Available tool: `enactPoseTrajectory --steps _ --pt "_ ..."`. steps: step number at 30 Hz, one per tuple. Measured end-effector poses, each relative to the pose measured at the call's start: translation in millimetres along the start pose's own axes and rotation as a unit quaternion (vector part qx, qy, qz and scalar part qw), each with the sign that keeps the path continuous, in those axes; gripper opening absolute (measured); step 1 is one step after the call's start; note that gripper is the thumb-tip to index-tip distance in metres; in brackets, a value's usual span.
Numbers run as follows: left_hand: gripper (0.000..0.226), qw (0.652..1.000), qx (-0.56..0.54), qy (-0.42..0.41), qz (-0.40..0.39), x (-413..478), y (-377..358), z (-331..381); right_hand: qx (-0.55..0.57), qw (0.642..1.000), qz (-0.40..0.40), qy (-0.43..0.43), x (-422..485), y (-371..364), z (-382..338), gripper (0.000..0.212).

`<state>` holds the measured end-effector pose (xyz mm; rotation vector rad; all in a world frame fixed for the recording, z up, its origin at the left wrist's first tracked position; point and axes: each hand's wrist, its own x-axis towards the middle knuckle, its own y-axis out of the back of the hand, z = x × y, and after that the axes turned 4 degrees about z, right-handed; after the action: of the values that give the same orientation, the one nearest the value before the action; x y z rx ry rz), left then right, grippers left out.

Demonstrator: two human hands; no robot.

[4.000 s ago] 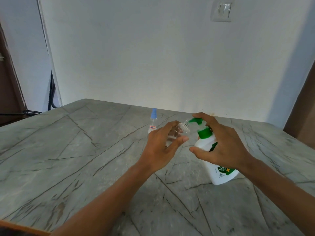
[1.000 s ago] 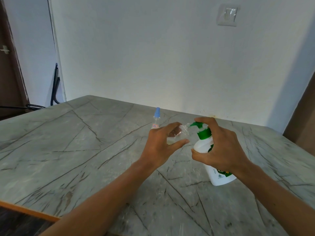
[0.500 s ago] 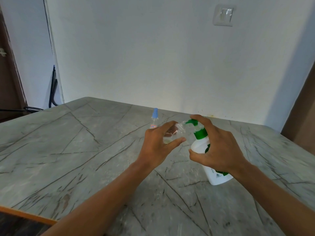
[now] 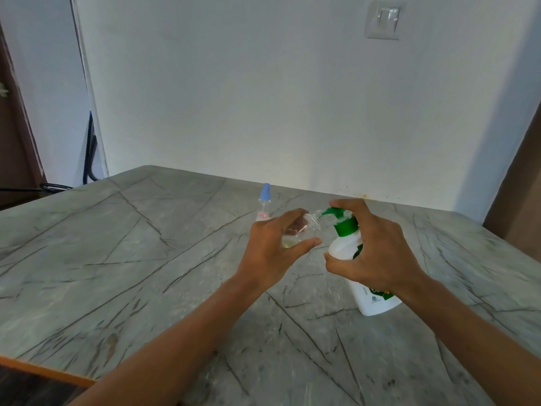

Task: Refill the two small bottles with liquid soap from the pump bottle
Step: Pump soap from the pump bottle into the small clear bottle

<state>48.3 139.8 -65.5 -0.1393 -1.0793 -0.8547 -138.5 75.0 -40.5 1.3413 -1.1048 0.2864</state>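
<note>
A small clear bottle (image 4: pixel 296 233) is held above the table (image 4: pixel 117 259) by the left hand (image 4: pixel 272 247), gripped between the thumb below and the curled fingers above. It is tilted, with its open threaded neck pointed up and to the right. A little pale yellow liquid is seen pooled in its lower part, and the rest of the body is transparent.

The pump bottle (image 4: pixel 343 247) is grasped by the right hand (image 4: pixel 377 253): the forefinger is laid over the top of the green pump head, while the thumb and remaining fingers are wrapped round the white body. The bottle is leaned to the left, its base resting on the table at the right, and a green printed label is partly covered by the hand. The green spout is directed at the mouth of the small clear bottle; the two appear to meet, though contact cannot be confirmed at this blur.

A second small bottle (image 4: pixel 265 205) is stood upright on the table just behind the left hand. It is clear, is topped with a pale blue cap and carries a small red-edged label; its lower part is hidden by the hand.

A wall switch (image 4: pixel 385 20) is mounted high on the white wall.
</note>
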Motion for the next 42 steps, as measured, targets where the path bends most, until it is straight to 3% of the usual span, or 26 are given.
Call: enactPoseTrajectory --steps 6,23,31,42 --pt "0.054 1.000 0.021 0.008 0.009 3.7 2.6 0.1 -0.024 1.000 -0.010 0.012 -1.6 0.2 -2.5 0.100" --pt "0.056 1.000 0.008 0.016 -0.013 -1.5 -2.2 -1.3 0.013 1.000 0.011 -0.001 -0.7 -1.7 1.7 0.084" --pt "0.055 0.999 0.035 0.009 0.007 3.1 2.4 0.7 -0.021 1.000 -0.005 0.014 -2.7 -0.4 -1.3 0.105" --pt "0.055 0.999 0.036 -0.003 -0.003 0.6 0.6 0.4 0.004 1.000 0.004 0.000 -0.3 -0.9 -0.6 0.087"
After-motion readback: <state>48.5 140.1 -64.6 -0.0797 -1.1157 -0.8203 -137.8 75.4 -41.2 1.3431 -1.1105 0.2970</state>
